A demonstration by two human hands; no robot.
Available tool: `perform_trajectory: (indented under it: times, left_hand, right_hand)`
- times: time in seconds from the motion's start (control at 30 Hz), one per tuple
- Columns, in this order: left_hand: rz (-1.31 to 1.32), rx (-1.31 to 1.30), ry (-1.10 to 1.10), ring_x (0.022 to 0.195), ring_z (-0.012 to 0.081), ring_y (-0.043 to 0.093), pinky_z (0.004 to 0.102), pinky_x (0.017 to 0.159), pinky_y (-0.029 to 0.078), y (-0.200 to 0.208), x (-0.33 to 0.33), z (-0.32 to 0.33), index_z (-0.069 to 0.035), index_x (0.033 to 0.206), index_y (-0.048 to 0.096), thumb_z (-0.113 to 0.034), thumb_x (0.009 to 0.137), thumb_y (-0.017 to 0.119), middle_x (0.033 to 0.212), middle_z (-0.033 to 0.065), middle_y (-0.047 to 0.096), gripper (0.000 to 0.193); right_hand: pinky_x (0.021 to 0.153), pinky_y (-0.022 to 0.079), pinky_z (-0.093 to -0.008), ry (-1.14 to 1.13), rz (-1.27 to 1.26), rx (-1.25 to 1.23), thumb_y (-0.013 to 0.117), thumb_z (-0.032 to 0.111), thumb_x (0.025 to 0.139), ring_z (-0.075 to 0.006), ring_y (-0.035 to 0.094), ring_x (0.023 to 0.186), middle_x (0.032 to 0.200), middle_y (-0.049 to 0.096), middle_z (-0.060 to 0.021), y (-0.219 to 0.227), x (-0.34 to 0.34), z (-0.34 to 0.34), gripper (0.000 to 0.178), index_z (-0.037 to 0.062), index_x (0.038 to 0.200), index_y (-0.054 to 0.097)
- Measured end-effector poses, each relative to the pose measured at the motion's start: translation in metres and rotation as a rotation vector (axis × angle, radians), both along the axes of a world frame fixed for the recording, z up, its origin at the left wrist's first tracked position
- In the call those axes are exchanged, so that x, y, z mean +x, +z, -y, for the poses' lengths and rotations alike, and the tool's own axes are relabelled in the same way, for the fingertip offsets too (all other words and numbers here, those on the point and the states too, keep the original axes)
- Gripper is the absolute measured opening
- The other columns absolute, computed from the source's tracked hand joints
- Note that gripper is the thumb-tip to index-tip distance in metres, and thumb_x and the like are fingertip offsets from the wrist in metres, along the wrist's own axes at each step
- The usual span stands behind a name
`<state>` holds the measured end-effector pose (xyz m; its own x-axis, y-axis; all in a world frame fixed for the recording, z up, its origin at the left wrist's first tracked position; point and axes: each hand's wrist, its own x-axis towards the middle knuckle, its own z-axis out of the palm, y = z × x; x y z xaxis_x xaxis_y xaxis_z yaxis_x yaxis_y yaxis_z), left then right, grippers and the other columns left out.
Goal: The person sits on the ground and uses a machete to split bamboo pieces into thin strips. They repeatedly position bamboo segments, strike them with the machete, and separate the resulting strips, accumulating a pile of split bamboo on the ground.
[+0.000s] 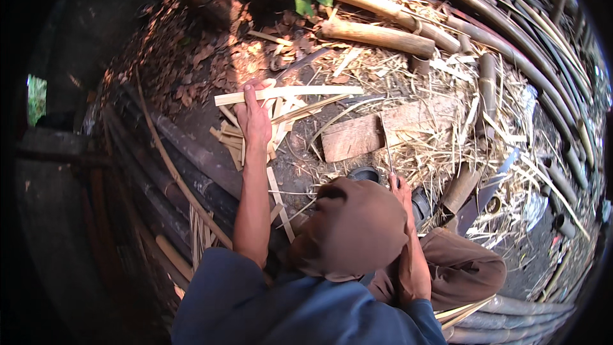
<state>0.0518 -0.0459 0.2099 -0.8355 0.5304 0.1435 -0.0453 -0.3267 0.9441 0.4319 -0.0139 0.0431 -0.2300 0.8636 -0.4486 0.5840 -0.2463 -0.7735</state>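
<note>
My left hand [254, 112] reaches forward on the left, its fingers closed around a pale, flat bamboo strip [313, 91]. The strip lies crosswise in the grip, with its longer part pointing right. Beneath it, a loose heap of split bamboo strips [231, 142] rests on the ground. My right hand [400, 190] is low, near my knee, and grips what looks like a knife [385, 140]. Its narrow blade points away from me, over a flat wooden board [351, 139]. The knife's handle is hidden in the hand.
Dark bamboo poles [191, 147] lie along the left. Cut bamboo lengths [383, 37] sit at the far side, and long poles [511, 25] curve along the right. Shavings [421, 144] cover the ground around the board. A saw-like blade [485, 195] lies at the right.
</note>
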Motion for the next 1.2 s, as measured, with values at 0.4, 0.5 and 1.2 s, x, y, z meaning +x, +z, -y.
perform_trajectory:
  times: [0.4,0.5,1.2]
  left_hand:
    - [0.992,0.100,0.352,0.124,0.0361,0.052,0.0508,0.109,0.042,-0.186,-0.044,0.122,-0.001,0.107,0.045,-0.027,0.103,0.043,0.123,0.0182,0.055,0.026]
    - [0.868,-0.056,0.265,0.128,0.0353,0.049,0.0468,0.112,0.039,-0.198,-0.055,0.108,0.006,0.120,0.042,-0.030,0.106,0.035,0.125,0.0202,0.052,0.039]
    - [-1.032,-1.080,-0.456,0.101,0.0403,0.058,0.0501,0.085,0.047,-0.192,-0.093,0.025,0.000,0.113,0.060,-0.020,0.097,0.041,0.106,0.0233,0.061,0.032]
  right_hand:
    - [0.063,0.044,-0.0418,0.080,0.140,0.397,0.047,0.042,0.100,-0.0282,0.055,0.064,0.074,0.061,-0.0189,-0.043,-0.008,0.031,0.044,-0.0001,0.102,0.061]
    - [0.064,0.044,-0.0443,0.048,0.163,0.230,0.047,0.041,0.100,-0.0342,0.058,0.066,0.074,0.062,-0.0209,-0.038,-0.013,0.024,0.044,-0.0001,0.098,0.061]
    - [0.073,0.043,-0.0509,0.060,0.133,0.167,0.049,0.042,0.099,-0.0489,0.058,0.082,0.082,0.060,-0.0318,-0.021,-0.020,0.033,0.045,-0.0026,0.103,0.057]
